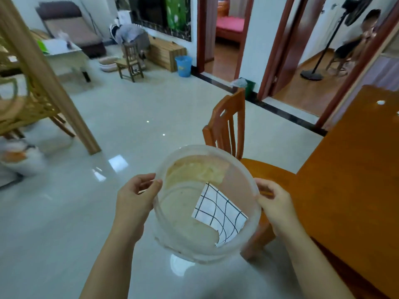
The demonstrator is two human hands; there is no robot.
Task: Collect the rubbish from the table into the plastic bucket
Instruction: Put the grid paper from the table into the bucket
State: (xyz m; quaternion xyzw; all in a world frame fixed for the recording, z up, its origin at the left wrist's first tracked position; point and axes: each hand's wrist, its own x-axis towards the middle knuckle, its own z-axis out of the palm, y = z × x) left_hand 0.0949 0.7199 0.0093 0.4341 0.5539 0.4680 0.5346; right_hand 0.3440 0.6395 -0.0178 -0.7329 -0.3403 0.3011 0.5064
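I hold a clear plastic bucket (pixel 248 175) in front of me above the floor, its mouth tilted toward me. My left hand (pixel 135 200) grips its left rim and my right hand (pixel 275 205) grips its right rim. Inside lie a white paper with a black grid pattern (pixel 220 212) and a crumpled brownish paper (pixel 194 172) against the far wall. The wooden table (pixel 354 169) stands to the right, with a small white scrap (pixel 380 102) near its far end.
A wooden chair (pixel 228 126) stands at the table's left side, just behind the bucket. A blue waste bin (pixel 183 66) sits by the far wall. A bamboo frame (pixel 38 83) leans at the left. A person sits in the doorway at the far right.
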